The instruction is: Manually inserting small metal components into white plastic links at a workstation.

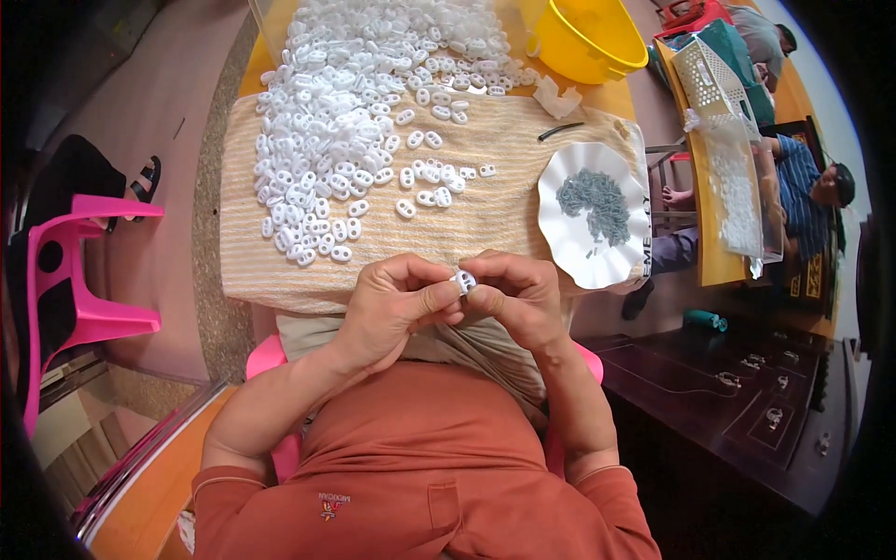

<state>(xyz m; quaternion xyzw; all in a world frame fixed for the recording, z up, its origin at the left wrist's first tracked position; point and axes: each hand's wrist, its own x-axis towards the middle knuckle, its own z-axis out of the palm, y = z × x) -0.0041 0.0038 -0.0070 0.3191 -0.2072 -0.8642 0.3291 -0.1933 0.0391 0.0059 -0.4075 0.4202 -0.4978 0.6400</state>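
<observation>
Small white plastic piece (464,280), oval, pinched between both hands just above the near edge of the table (245,79). Left hand (397,299) closed on it from the left, thumb and forefinger tips at its side; right hand (515,294) closed on it from the right, fingers curled over the top. The piece sits right at the meeting of the fingertips, mostly hidden; only its upper face shows. Whether anything is being pressed into it cannot be told.

Judgement on handling: a part this small wants a fingertip grip, not a palm grip, with one hand steadying while the other works; keeping it low over the cloth means a slip is caught there, not on the floor.

Outward: striped beige cloth (485,210) covers the table. Large heap of matching white pieces (341,121) lies beyond the hands, spreading to the far left. White scalloped plate (560,229) with small grey bits (595,201) sits to the right, near the right hand. Yellow bucket (583,42) at the far right corner. Pink chair (79,271) well apart on the left.
</observation>
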